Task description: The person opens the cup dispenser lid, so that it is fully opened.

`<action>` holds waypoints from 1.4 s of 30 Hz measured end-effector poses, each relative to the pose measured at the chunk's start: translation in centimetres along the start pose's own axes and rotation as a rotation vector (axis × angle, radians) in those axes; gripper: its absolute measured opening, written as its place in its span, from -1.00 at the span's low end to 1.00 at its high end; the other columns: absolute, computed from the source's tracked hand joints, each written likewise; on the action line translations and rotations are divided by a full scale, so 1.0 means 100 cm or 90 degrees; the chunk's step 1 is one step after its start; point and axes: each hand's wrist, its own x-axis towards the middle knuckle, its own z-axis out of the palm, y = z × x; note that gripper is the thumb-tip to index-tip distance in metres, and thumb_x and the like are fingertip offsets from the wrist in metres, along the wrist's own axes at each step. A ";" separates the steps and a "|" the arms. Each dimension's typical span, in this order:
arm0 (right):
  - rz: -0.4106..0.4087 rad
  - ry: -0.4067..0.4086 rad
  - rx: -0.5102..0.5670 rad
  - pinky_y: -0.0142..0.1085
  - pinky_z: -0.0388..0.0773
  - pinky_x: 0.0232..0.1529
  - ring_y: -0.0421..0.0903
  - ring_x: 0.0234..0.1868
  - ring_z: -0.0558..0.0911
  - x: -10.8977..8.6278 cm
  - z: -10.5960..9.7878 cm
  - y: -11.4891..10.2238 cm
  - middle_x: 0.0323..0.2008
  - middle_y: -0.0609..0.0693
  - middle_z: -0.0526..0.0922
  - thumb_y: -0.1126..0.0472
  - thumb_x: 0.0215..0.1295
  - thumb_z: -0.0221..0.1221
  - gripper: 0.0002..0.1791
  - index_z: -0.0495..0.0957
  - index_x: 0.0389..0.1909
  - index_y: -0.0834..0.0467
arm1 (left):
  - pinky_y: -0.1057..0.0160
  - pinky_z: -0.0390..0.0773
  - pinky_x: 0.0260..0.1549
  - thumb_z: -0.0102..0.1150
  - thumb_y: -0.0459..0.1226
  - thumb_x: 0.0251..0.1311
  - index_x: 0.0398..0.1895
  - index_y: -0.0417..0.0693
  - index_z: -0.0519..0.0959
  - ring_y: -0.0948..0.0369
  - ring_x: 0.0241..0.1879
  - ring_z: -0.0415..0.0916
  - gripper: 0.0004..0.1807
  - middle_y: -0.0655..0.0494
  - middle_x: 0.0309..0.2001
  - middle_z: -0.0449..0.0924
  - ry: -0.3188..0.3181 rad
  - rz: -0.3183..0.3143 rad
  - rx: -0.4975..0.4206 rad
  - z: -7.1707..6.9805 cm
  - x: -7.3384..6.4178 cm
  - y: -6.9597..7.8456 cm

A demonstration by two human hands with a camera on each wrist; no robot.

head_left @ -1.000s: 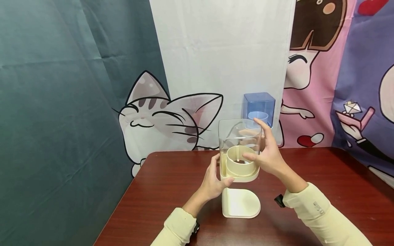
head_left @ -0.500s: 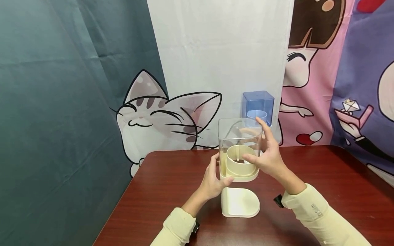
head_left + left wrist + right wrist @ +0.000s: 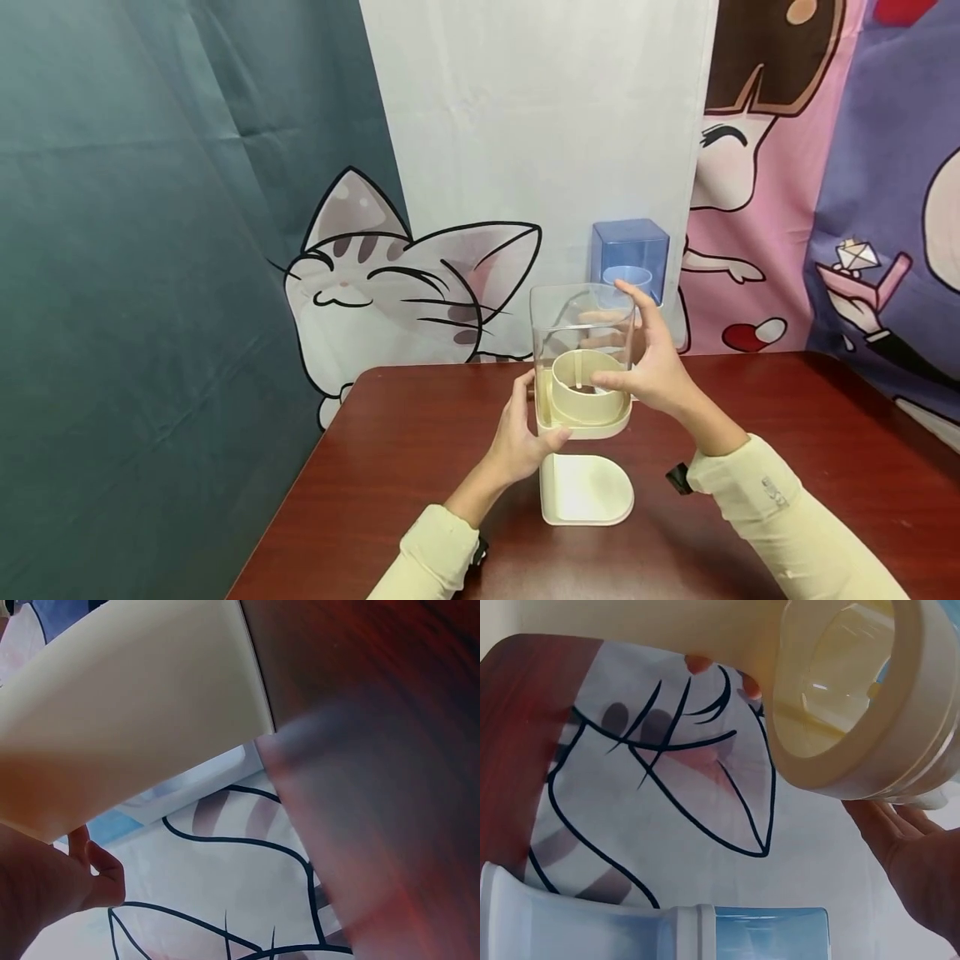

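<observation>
In the head view, a dispenser's clear tank (image 3: 555,333) with a cream ring-shaped part (image 3: 588,408) inside stands above a flat cream tray (image 3: 592,493) of matching colour on the table. My left hand (image 3: 517,450) grips its lower left side, thumb across the front of the base. On the other side, my right hand (image 3: 656,375) holds the tank, thumb in front and fingers showing through the clear wall behind. The left wrist view is largely filled by a smooth cream surface (image 3: 135,712). A round cream opening (image 3: 840,690) shows in the right wrist view.
Behind the tank sits a second dispenser with a blue see-through box (image 3: 633,246); its pale stand (image 3: 577,922) shows in the right wrist view. The dark red table (image 3: 420,433) ends at a printed cloth backdrop (image 3: 480,125).
The head view has shifted slightly, so everything sits a little higher in it. Both hands keep their hold on the dispenser, and the right fingers have moved only slightly.
</observation>
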 end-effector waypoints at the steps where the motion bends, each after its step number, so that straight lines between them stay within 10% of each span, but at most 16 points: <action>1: 0.003 0.003 -0.001 -0.12 0.61 -0.01 0.05 0.03 0.68 -0.001 0.000 0.000 0.19 0.20 0.55 0.64 -0.20 0.41 0.28 -0.06 0.54 0.08 | 0.05 0.40 0.14 0.04 0.45 0.02 0.40 -0.22 0.15 0.04 0.09 0.42 0.12 -0.07 0.19 0.44 0.001 -0.001 -0.002 0.000 -0.001 0.000; 16: -0.097 0.001 0.017 -0.19 0.60 0.02 -0.01 0.13 0.61 -0.007 0.005 -0.004 0.26 0.23 0.44 0.66 -0.30 0.45 0.32 -0.09 0.51 0.20 | 0.08 0.39 0.13 0.04 0.45 0.02 0.39 -0.17 0.14 0.05 0.08 0.41 0.09 -0.02 0.16 0.45 -0.012 -0.002 -0.006 0.003 -0.001 -0.001; 25: -0.040 0.005 -0.035 -0.22 0.54 0.11 -0.06 0.09 0.63 0.002 0.009 -0.013 0.25 0.05 0.47 0.75 -0.38 0.41 0.37 -0.08 0.53 0.19 | 0.13 0.41 0.09 0.09 0.36 0.07 0.32 -0.17 0.21 0.07 0.04 0.44 -0.02 -0.04 0.08 0.50 0.005 0.045 0.004 0.000 0.004 -0.002; 42: -0.071 0.087 0.042 -0.16 0.57 0.05 0.07 0.07 0.65 0.002 0.012 -0.025 0.24 0.30 0.45 0.55 -0.11 0.45 0.18 -0.03 0.50 0.14 | 0.11 0.40 0.13 0.07 0.45 -0.01 0.46 -0.07 0.10 0.12 0.12 0.40 0.12 0.00 0.16 0.45 -0.004 -0.017 -0.024 0.001 -0.001 -0.001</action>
